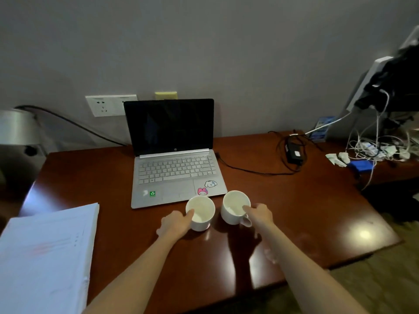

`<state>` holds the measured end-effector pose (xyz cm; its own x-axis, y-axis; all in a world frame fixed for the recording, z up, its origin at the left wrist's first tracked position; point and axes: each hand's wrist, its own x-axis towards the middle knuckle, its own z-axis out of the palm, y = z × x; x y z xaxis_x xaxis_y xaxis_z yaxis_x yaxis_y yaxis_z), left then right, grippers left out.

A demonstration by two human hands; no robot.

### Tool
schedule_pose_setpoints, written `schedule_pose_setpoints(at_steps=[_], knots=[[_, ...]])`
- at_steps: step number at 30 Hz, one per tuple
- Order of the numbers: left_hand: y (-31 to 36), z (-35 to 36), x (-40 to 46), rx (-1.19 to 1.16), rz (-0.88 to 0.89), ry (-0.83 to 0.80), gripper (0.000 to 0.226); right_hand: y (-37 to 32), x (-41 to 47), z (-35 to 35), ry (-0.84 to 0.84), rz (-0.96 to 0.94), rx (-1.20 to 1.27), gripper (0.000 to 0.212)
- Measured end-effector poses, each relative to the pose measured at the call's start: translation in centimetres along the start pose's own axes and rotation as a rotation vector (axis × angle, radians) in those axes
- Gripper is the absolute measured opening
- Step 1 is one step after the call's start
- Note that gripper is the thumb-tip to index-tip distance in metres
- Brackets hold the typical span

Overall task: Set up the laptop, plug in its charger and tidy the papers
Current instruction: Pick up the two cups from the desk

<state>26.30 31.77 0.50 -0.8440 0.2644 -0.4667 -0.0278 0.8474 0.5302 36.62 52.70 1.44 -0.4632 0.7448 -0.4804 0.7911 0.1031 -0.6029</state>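
A silver laptop (176, 171) stands open on the red-brown desk (294, 207), its screen dark. A black cable runs from its right side to the charger brick (294, 152) at the back right. A thick stack of white papers (45, 252) lies at the desk's front left corner. Two white mugs stand just in front of the laptop. My left hand (175, 224) grips the left mug (201, 214) with the thumb over its rim. My right hand (259, 214) holds the right mug (234, 208) at the rim, beside its handle.
A white wall socket (106, 107) sits behind the laptop's left side, with a yellow note (166, 95) next to it. A metal lamp (17, 130) stands at far left. Tangled white cables and plugs (374, 150) crowd a side shelf at right, under a hanging dark object.
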Motion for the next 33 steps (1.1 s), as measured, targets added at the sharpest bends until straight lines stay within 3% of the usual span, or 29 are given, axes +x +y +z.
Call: schedule_pose_setpoints(at_steps=[4, 7, 12, 17, 23, 28, 33], knots=[[0.3, 0.8, 0.0, -0.027, -0.032, 0.022, 0.055, 0.3, 0.7, 0.6, -0.023, -0.047, 0.062, 0.027], [0.1, 1.5, 0.0, -0.187, -0.070, -0.002, 0.051, 0.7, 0.7, 1.0, -0.071, -0.041, 0.160, 0.018], [-0.2, 1.9, 0.1, -0.425, -0.138, -0.043, 0.039, 1.1, 1.2, 1.7, -0.128, 0.042, 0.379, 0.011], [-0.4, 0.8, 0.2, -0.541, -0.167, -0.040, 0.023, -1.0, 0.1, 2.1, -0.019, 0.064, 0.559, 0.016], [-2.8, -6.9, 1.7, -0.749, -0.145, 0.132, 0.022, -10.1, -2.3, 5.4, -0.092, -0.147, 0.492, 0.016], [-7.8, -15.7, 4.9, -0.781, -0.223, 0.345, 0.035, -18.5, -5.2, 12.5, -0.304, -0.326, 0.435, 0.028], [-14.3, -22.3, 7.9, -0.748, -0.307, 0.459, 0.042, -25.1, -7.9, 20.5, -0.371, -0.409, 0.305, 0.038]])
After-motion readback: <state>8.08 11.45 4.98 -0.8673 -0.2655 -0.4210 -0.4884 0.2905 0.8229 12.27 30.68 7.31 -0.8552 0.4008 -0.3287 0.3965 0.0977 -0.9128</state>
